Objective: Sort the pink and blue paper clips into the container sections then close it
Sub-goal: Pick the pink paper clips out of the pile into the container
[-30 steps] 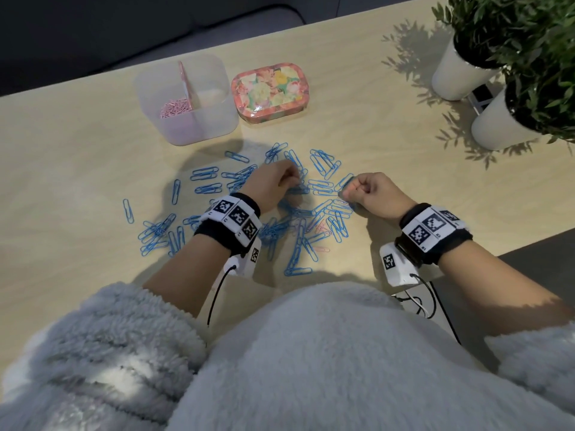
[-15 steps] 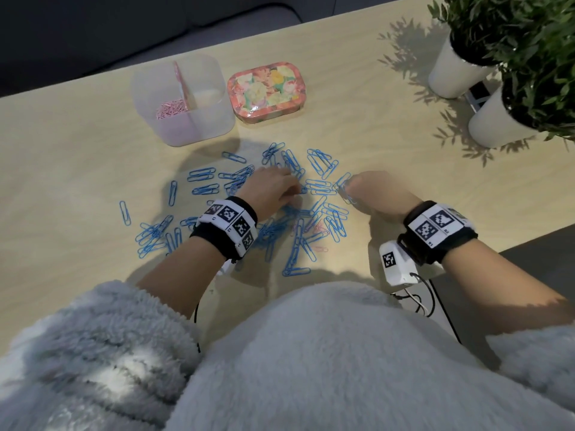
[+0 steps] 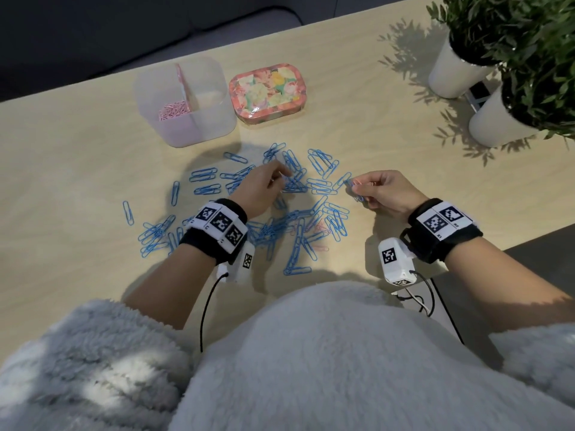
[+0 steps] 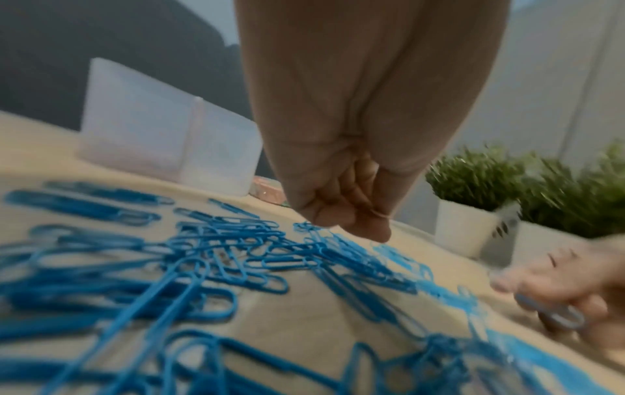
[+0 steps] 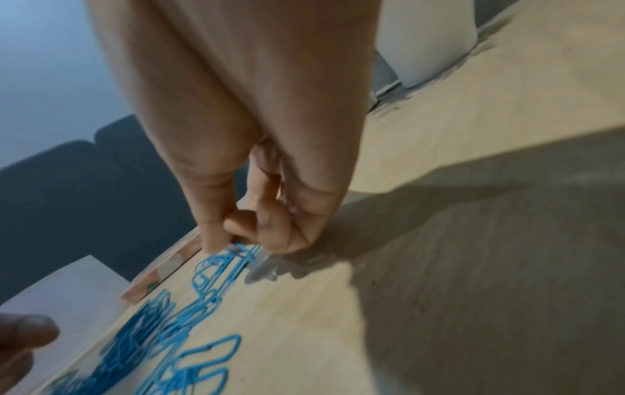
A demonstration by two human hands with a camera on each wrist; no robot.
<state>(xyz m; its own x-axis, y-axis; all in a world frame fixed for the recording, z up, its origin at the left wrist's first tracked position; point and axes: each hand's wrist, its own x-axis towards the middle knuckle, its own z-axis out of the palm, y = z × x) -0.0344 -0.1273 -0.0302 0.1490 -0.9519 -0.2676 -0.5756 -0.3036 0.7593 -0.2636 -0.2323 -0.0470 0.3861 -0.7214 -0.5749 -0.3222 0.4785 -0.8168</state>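
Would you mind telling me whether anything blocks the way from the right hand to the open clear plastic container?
Nothing visible does. The right hand pinches paper clips; only flat blue paper clips lie on the wooden table between it and the clear plastic container, whose floral lid sits beside it.

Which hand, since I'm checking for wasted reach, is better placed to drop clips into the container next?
Left, probably: the left hand lies nearer the container, on its side of the pile. The right hand pinches paper clips but would reach across the pile. Whether the left holds any is unclear.
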